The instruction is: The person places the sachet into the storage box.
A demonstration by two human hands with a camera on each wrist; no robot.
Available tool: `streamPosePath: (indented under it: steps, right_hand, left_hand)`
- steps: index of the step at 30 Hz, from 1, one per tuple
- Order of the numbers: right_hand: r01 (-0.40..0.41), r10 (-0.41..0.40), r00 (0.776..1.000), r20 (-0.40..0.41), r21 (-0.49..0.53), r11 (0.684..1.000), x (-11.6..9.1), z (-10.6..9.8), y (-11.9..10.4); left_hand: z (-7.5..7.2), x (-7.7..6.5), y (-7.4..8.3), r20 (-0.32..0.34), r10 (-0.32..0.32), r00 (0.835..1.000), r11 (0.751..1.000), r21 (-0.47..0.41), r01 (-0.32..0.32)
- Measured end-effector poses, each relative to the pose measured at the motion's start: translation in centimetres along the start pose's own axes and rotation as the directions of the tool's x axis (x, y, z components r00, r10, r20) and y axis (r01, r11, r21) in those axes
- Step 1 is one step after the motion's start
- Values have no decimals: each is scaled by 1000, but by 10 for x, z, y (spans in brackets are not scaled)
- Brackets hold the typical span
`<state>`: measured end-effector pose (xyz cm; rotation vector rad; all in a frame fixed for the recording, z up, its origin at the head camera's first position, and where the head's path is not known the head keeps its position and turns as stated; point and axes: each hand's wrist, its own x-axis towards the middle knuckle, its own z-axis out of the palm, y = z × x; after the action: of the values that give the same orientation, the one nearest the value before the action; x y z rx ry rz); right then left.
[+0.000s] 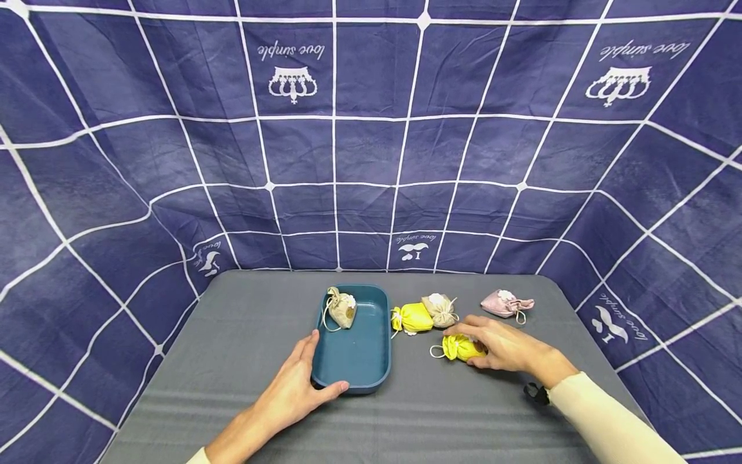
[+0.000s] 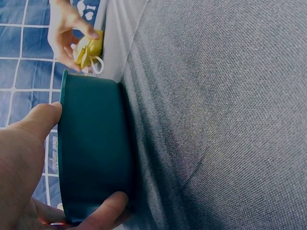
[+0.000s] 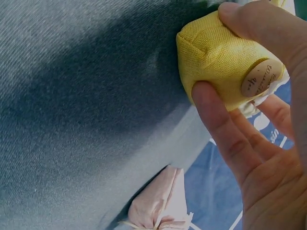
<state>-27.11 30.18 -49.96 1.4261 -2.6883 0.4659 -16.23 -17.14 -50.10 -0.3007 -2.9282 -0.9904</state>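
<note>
My right hand (image 1: pixel 501 345) grips a small yellow drawstring pouch (image 3: pixel 220 57) between thumb and fingers, with a round tan label on its side. In the head view its white cord loop points left, toward the teal tray (image 1: pixel 353 361). My left hand (image 1: pixel 292 386) holds that tray at its near left corner, the thumb on the near rim and the fingers along the left side. Inside the tray, at the far left, lies a beige pouch (image 1: pixel 342 309). Another yellow pouch (image 1: pixel 416 318) and a second beige pouch (image 1: pixel 439 309) lie side by side just right of the tray.
A pink pouch (image 1: pixel 504 303) lies at the back right, beyond my right hand. The grey cloth-covered table (image 1: pixel 232 335) is bounded at the back and sides by a blue curtain (image 1: pixel 371 148) with white grid lines. A small black item (image 1: pixel 536 393) shows under my right wrist.
</note>
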Motion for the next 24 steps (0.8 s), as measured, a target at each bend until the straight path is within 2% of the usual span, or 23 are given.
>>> streamPosePath:
  steps: [4, 18, 24]
  right_hand:
    - [-6, 6, 1000, 1, -11, 1000, 1, -1, -1]
    - [-117, 115, 993, -38, -57, 992, 11, -5, -11]
    - [-110, 104, 990, -92, -62, 992, 19, -5, -15]
  left_hand:
    - [0, 0, 0, 0, 0, 1000, 1000, -2, 0]
    - [0, 1, 0, 6, 1, 1000, 1000, 0, -1]
    - [0, 0, 0, 4, 3, 1000, 1000, -1, -3]
